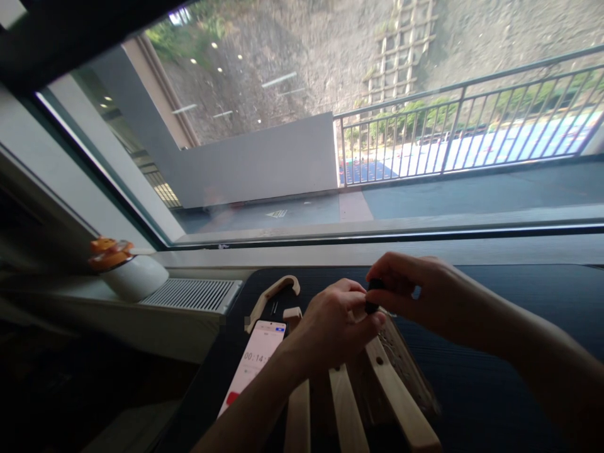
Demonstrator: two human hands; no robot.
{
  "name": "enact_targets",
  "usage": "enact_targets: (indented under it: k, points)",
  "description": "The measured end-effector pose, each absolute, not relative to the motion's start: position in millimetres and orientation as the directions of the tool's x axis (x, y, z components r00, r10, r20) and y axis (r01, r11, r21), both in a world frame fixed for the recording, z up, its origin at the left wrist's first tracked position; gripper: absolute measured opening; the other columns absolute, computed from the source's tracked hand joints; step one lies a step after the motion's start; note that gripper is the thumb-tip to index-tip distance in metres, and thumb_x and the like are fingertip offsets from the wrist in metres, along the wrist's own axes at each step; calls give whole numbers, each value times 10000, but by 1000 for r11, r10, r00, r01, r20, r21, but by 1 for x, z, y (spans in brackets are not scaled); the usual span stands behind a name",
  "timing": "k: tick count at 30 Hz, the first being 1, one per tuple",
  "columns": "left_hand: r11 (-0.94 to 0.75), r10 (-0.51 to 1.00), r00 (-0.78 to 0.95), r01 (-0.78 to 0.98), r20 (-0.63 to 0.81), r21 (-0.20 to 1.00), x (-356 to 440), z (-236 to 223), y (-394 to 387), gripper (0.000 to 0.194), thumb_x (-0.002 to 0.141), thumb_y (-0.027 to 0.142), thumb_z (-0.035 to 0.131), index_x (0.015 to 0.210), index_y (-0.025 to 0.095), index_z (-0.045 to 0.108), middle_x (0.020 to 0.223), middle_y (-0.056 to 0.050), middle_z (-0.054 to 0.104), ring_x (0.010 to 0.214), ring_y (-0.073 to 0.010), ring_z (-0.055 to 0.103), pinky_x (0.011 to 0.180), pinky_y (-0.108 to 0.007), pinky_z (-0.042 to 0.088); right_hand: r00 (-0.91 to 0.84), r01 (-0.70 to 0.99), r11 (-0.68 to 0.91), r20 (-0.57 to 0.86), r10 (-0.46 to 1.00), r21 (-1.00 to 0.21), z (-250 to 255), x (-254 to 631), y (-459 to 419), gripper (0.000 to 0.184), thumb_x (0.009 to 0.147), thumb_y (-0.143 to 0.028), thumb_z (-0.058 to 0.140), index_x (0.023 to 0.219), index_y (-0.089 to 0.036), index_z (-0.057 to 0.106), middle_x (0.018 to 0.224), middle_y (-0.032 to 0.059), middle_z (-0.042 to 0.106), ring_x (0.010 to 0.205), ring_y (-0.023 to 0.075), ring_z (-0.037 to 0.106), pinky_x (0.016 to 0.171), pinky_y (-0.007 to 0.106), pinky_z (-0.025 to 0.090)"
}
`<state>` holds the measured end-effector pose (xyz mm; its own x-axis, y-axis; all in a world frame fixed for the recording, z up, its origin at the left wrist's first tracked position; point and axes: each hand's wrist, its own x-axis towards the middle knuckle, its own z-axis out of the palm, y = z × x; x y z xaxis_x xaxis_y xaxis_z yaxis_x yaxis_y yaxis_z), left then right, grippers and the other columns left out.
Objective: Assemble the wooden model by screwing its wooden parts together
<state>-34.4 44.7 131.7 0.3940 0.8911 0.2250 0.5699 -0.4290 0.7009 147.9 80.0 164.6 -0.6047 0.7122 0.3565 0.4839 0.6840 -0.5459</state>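
Between the fingertips of my right hand (401, 283) is a small black knob-like piece (375, 294), pinched near the top end of a pale wooden slat (401, 396). My left hand (330, 318) is closed over that upper end, its thumb lying across the wood. A hole shows in the slat just below the thumb. Two more wooden slats, a middle one (346, 406) and a left one (298, 415), run toward me under my left wrist. Beneath the right slat is a clear plastic bag or tray (415, 377); which one I cannot tell.
A phone (257, 358) with a running timer lies left of my forearm on the dark table (476, 402). Beyond it rests a curved wooden hook (278, 286), with two small metal pins nearby. A white pot (136, 277) with an orange figure stands on the sill, below a large window.
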Motion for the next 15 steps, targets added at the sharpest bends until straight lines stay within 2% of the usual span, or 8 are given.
enact_targets:
  k: [5,8,12,15]
  points:
    - [-443,886,392,557,248,702,-36,131,47,135,829,259,577,855,174,678,1026,-34,624,895,-172,592,836,-273,460,-678,404,676,294,674,-616,166,148,78,178,898,-302,490,1012,-248,615,762,-30,651,637,106,558,551,206,419]
    - [-428,895,377,574,240,698,-35,132,48,135,824,264,580,818,164,671,1015,-40,627,893,-177,593,831,-274,463,-710,359,673,279,647,-647,167,150,78,214,903,-257,466,1046,-253,625,878,-13,680,741,124,600,622,217,442]
    - [-415,903,361,589,234,693,-34,131,47,157,827,293,583,855,175,682,1040,-39,623,885,-175,590,833,-278,466,-689,389,653,266,675,-650,165,150,81,196,907,-342,487,1022,-264,625,855,-20,679,708,118,594,603,219,444]
    - [-413,903,365,584,228,699,-33,130,45,159,827,294,587,890,187,687,1047,-33,622,888,-173,589,836,-275,466,-651,437,652,283,704,-620,163,149,81,190,882,-394,528,947,-243,622,730,-31,645,609,104,548,537,214,417]
